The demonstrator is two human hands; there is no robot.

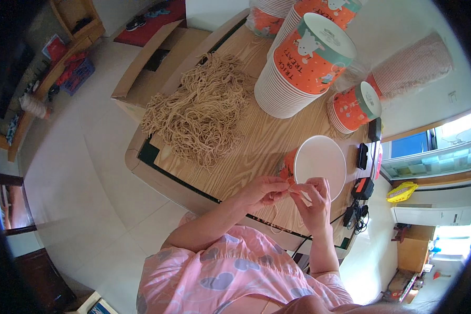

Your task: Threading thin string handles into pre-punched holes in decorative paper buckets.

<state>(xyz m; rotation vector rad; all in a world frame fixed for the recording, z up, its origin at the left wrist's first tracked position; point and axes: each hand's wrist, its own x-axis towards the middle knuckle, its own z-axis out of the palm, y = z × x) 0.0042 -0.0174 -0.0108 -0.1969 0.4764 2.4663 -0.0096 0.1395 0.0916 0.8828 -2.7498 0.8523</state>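
A paper bucket (327, 159), white inside and orange outside, lies tipped on the table with its mouth toward me. Both hands meet at the near left of its rim. My left hand (269, 191) is closed in a pinch on a thin beige cord (275, 213), which hangs in a loop below the fingers. My right hand (315, 205) is closed too, its fingertips against those of the left, in front of the bucket's mouth. What lies between the right fingertips is too small to make out.
A heap of beige cords (201, 112) covers the table's (251, 152) left part. Stacked orange buckets (303, 68) stand at the back, with a smaller stack (353, 107) to their right. Black adapters and cables (358, 201) line the right edge. An open cardboard box (141, 78) stands beyond the cords.
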